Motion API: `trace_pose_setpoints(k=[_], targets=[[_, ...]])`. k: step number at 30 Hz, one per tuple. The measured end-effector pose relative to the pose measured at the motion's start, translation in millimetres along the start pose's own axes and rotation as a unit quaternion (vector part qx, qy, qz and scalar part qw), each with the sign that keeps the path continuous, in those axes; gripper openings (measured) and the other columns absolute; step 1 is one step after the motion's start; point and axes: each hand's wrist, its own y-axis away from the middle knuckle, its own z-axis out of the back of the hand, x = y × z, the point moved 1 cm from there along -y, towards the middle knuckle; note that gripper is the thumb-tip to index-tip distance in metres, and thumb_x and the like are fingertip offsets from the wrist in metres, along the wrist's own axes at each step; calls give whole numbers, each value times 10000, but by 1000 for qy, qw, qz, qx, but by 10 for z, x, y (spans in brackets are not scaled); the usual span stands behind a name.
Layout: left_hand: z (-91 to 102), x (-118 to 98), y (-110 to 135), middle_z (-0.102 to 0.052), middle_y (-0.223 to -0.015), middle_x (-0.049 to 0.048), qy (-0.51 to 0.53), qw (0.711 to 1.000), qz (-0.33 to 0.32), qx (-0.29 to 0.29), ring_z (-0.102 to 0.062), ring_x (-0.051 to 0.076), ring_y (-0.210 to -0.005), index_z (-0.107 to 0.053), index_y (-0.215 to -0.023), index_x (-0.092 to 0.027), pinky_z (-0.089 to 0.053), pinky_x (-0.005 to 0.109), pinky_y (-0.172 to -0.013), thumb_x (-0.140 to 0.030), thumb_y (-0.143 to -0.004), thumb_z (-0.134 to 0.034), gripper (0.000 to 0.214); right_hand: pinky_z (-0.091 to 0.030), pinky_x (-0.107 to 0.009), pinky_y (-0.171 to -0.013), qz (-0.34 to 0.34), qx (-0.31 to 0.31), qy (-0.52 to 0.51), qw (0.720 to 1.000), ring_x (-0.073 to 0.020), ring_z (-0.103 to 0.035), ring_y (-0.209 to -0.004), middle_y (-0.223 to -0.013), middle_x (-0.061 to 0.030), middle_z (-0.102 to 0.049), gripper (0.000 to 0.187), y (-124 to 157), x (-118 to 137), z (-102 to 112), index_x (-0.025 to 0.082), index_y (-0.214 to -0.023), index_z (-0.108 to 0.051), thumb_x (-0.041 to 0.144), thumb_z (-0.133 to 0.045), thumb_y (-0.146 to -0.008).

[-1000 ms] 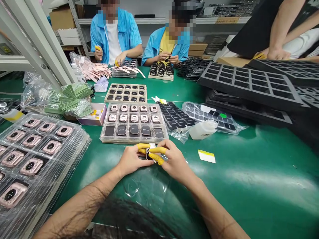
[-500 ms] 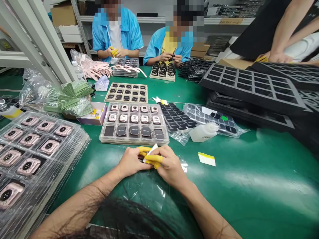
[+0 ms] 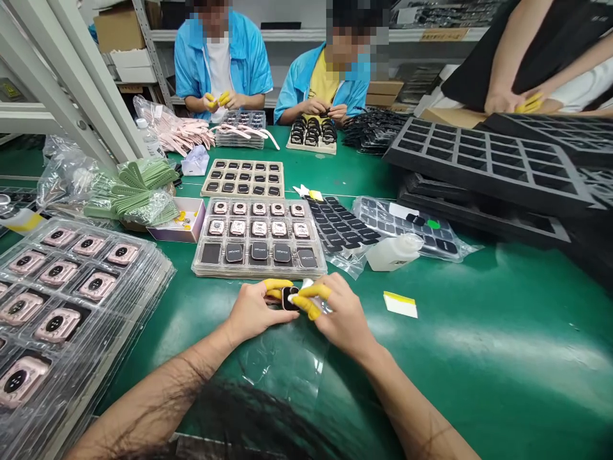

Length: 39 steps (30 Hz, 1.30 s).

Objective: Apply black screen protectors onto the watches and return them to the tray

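Smartwatch body [image 3: 290,298], dark face up, sits between both hands, its long axis roughly fore-and-aft, though fingers hide its edges. Left hand [image 3: 253,310] and right hand [image 3: 341,314] lie about equally near, wrists low, forearms angled inward. Both grips are closed on the body, yellow finger cots [image 3: 310,300] pinching its sides. It is held just in front of the tray [image 3: 258,273] of watch cases [image 3: 259,228], above clear film [image 3: 282,367] on the green tabletop [image 3: 445,364].

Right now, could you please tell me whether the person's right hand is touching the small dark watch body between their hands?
Touching. The head view shows the right hand, its yellow finger cot pressed against the edge of the dark watch body.
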Motion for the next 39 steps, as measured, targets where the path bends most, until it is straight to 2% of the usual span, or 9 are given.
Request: trace_pose_setpoints(k=[3, 7, 12, 18, 22, 24, 27, 34, 39], targets=[[-3, -10, 1, -866, -1041, 86, -14, 1000, -9, 17, -835, 295, -950, -814, -1150, -147, -692, 414, -945, -208, -606, -956, 565, -458, -366, -700, 2, -2, -1, 1000, -221, -618, -779, -812, -43, -697, 172, -10, -33, 21, 249, -910, -726, 353, -658, -1029], [-3, -28, 12, -861, -1067, 112, 7, 1000, 1, -1, -833, 298, -987, -793, -1188, -122, -685, 426, -979, -259, -615, -980, 618, -444, -380, -705, -49, -74, 60, 994, -234, -594, -765, -799, -44, -696, 163, -16, -70, 93, 251, -888, -704, 345, -678, -1019], [-5, -7, 8, -860, -1079, 96, -11, 1000, -7, 6, -833, 294, -988, -801, -1188, -142, -680, 422, -985, -208, -619, -964, 596, -477, -368, -701, 11, -31, -15, 999, -222, -615, -781, -836, -39, -700, 75, 19, -19, 13, 247, -946, -694, 270, -672, -1014], [18, -68, 49, -859, -1097, 116, -62, 996, -58, -8, -827, 322, -1008, -806, -1188, -134, -674, 436, -1006, -299, -663, -976, 576, -487, -505, -873, -67, -99, 152, 981, -334, -614, -1026, -1105, -148, -692, 147, 55, -224, 209, 233, -1025, -752, 205, -616, -978], [31, -105, 106, -854, -1142, 95, -164, 972, -164, 22, -813, 326, -1046, -836, -1132, -217, -644, 436, -1052, -371, -752, -930, 421, -503, -517, -970, -2, 13, 54, 998, -320, -663, -1154, -1228, -103, -735, 387, 97, -158, 309, 304, -1322, -692, 175, -590, -972], [36, -91, 114, -849, -1163, 88, -176, 965, -191, 44, -802, 322, -1086, -837, -1122, -243, -635, 426, -1058, -391, -790, -901, 369, -535, -480, -927, -5, 68, -2, 998, -288, -710, -1077, -1159, -66, -778, 407, 109, -124, 290, 321, -1311, -700, 151, -569, -965], [43, -60, 107, -852, -1131, 99, -197, 957, -204, 64, -801, 312, -1066, -833, -1130, -237, -639, 412, -1022, -408, -824, -869, 353, -574, -423, -790, -59, 77, -49, 994, -263, -730, -899, -994, -50, -803, 287, 121, -137, 237, 295, -1160, -764, 187, -596, -954], [42, -99, 120, -859, -1098, 89, -210, 952, -202, 90, -814, 294, -1000, -840, -1136, -243, -644, 374, -970, -413, -835, -866, 346, -617, -402, -779, -205, -4, -148, 967, -241, -738, -799, -872, -43, -809, 159, 73, -169, 225, 275, -974, -796, 397, -699, -943], [30, -94, 80, -860, -1126, 59, -185, 973, -123, 58, -828, 279, -994, -827, -1171, -228, -661, 374, -995, -343, -746, -921, 450, -601, -445, -883, -246, -190, -204, 928, -275, -728, -990, -1031, -81, -783, 306, 29, -179, 418, 265, -901, -775, 565, -817, -856]])
